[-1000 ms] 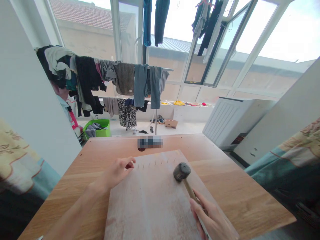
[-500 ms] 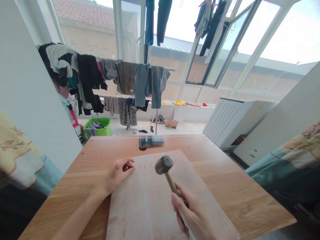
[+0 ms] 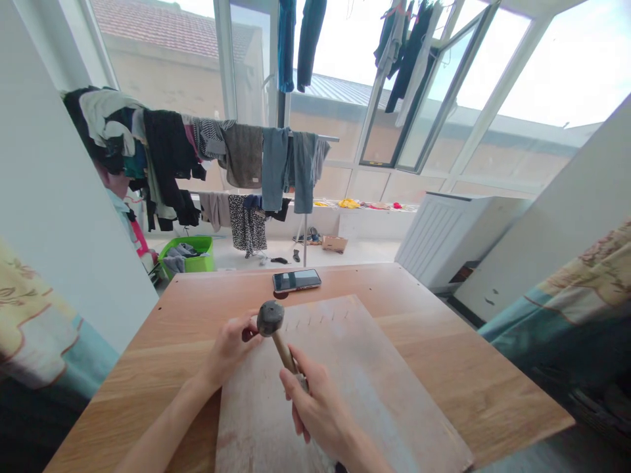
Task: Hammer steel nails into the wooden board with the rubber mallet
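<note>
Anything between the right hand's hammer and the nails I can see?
Nothing visible stands between the hammer and the nails to its right on the board. The left hand is close on the hammer's other side; contact unclear.

Tall daylit windows point(image 3: 340, 131), white walls point(image 3: 49, 164), pale floor point(image 3: 234, 256), laundry-laden drying rack point(image 3: 334, 138), patterned curtains point(image 3: 44, 315)

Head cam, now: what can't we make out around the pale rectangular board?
All head view:
Whether left hand pinches anything: black cylindrical mallet head hides it.
Tan wooden handle, gripped part: covered by right hand.
Board, near-left corner: cut off by bottom edge.
Black rectangular phone, display: too small to read.
</note>
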Available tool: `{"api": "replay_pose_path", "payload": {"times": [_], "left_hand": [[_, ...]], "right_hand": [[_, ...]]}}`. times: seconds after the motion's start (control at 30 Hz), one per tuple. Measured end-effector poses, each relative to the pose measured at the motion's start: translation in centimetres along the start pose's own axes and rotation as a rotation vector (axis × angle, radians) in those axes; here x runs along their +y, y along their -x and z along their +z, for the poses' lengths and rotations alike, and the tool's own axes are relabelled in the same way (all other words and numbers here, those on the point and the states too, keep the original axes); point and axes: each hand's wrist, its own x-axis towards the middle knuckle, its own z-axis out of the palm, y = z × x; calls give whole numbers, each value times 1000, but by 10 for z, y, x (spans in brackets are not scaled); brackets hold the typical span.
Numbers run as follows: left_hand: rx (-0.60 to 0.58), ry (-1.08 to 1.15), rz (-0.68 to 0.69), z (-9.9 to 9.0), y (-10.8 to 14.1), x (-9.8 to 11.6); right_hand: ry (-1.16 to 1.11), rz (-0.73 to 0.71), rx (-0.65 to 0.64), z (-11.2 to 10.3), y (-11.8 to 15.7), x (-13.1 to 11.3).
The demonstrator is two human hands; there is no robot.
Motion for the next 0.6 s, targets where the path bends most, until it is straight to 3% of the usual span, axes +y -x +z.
{"api": "replay_pose_path", "payload": {"times": [0.1,0.2,0.27,0.37,0.5,0.6], "left_hand": [[-7,-9,-7,0,0,0],[-31,-6,-43,1,0,-2],[-36,-7,-61,2,1,-4],[-24,-15,-50,3,2,-7],[-6,-30,-30,4,1,-3],[-28,-66,-23,3,-1,2]], "right_hand": [[-12,2,-34,-2,3,-1],[-171,-2,-40,-5,12,3],[-356,4,38,-11,26,10],[-537,34,265,-29,53,24],[-509,123,465,-60,79,37],[-383,153,449,-77,82,43]]}}
